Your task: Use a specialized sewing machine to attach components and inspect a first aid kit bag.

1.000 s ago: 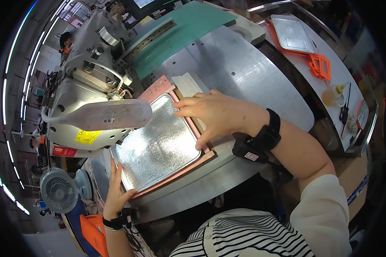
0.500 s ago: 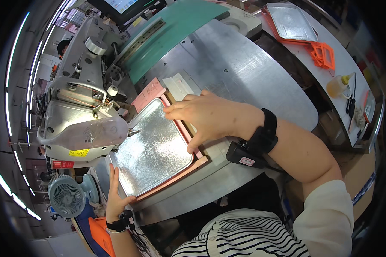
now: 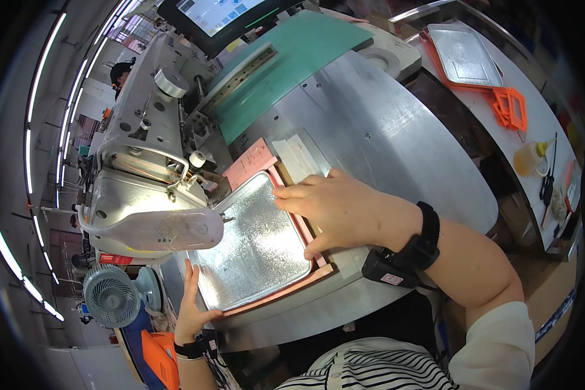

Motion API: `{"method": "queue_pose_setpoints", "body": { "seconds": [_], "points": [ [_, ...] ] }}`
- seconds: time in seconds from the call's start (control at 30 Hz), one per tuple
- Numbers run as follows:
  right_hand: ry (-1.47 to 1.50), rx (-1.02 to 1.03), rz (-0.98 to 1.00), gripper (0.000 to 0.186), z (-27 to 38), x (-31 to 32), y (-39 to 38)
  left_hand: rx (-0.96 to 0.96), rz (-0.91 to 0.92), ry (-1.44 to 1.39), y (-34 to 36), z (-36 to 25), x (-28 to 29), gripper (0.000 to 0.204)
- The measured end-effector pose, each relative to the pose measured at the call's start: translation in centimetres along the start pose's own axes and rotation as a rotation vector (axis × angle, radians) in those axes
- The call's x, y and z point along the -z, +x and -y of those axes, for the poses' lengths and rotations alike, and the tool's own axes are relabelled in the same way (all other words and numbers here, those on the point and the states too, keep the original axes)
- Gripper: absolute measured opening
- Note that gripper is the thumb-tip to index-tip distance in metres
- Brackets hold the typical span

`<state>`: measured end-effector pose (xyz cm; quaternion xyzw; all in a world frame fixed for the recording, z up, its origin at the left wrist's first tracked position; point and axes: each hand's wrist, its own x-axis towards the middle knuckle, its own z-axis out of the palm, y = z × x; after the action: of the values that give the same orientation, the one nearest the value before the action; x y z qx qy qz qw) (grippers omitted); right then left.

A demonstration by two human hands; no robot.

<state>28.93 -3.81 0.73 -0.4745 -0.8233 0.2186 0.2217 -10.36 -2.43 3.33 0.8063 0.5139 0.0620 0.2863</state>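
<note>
Panel (image 3: pixel 250 266), silver and round-cornered, lies flat within a pink frame (image 3: pixel 266 294) on the metal bench (image 3: pixel 396 143), partly under the sewing machine (image 3: pixel 151 195). Compared with the two earlier views, the camera's outlook has shifted and more of the monitor (image 3: pixel 221 19) shows, but both hands keep much the same places at the panel. As a judgement, this reads as steadying or lining up rather than carrying, with the work at about the same stage.

The left hand (image 3: pixel 192 312) is open, its thumb and fingers spread around the panel's lower-left corner. The right hand (image 3: pixel 348 211) is also open, fingers and thumb set apart along the right-hand edge; neither is closed around anything. How hard they press cannot be told.

A clear plastic guard (image 3: pixel 172 231) hides part of the panel's upper left, and a small metal tip (image 3: pixel 228 220) shows just past its end, over the panel; contact there cannot be made out. A pink card (image 3: pixel 249 164) lies just beyond the top corner.

Farther out are a green sheet (image 3: pixel 292 62), a fan (image 3: pixel 112 296) at left, and, at right, another silver panel (image 3: pixel 465 55) near orange frames (image 3: pixel 510 107) and a yellow-topped bottle (image 3: pixel 526 159).
</note>
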Motion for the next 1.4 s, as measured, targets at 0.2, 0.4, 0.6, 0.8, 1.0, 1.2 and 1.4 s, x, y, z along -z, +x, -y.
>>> {"method": "queue_pose_setpoints", "body": {
  "seconds": [0.2, 0.4, 0.6, 0.8, 1.0, 1.2, 1.4],
  "points": [
    [0.013, -0.016, 0.032, 0.076, 0.3, 0.6, -0.1, 0.000, 0.015, 0.029, -0.4, -0.4, 0.3, 0.110],
    [-0.016, 0.037, -0.098, 0.072, -0.1, -0.3, -0.3, 0.002, -0.003, 0.022, -0.6, -0.4, -0.2, 0.109],
    [-0.019, 0.043, -0.102, 0.075, -0.2, -0.1, 0.0, -0.016, -0.018, 0.075, -0.5, -0.2, 0.1, 0.109],
    [0.073, -0.010, 0.021, 0.077, 0.2, 0.5, 0.0, -0.036, -0.004, 0.060, -0.1, 0.4, 0.0, 0.109],
    [0.063, -0.024, 0.055, 0.079, 1.0, 0.8, -0.1, -0.053, 0.015, 0.034, -0.7, 1.0, 0.2, 0.104],
    [0.016, 0.020, 0.046, 0.080, 1.3, 1.0, -0.1, -0.065, 0.008, 0.069, -0.9, 1.1, 0.0, 0.094],
    [-0.006, 0.002, 0.059, 0.075, 1.4, 1.3, 0.4, -0.072, 0.004, 0.093, -0.9, 0.9, -0.1, 0.091]
  ]
}}
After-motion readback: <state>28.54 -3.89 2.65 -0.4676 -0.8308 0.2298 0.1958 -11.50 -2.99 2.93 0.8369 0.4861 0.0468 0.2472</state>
